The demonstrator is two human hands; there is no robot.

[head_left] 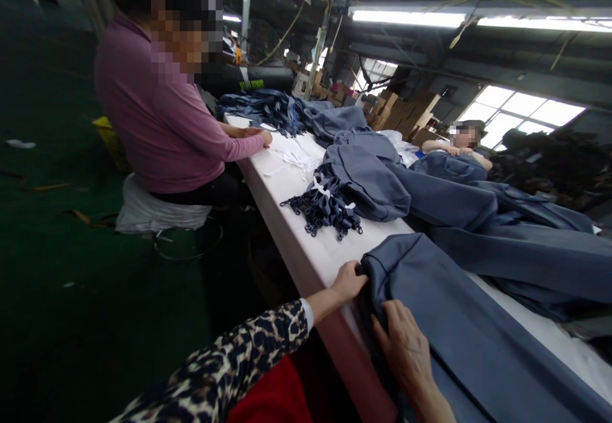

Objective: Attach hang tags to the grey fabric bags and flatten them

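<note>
White counter point(337, 254) slants off ahead of me. Nearest, the right hand point(408, 343) bends over a long blue-grey fabric piece point(459, 311), thumb low; whether its grip closes, I can't tell. Just beyond, the left hand point(349, 281) stretches across, grip pinched on the piece's corner. That one seems unfinished; farther off, tied straps point(327, 211) lie against similar heaped pieces point(370, 184), their progress unclear.
</note>
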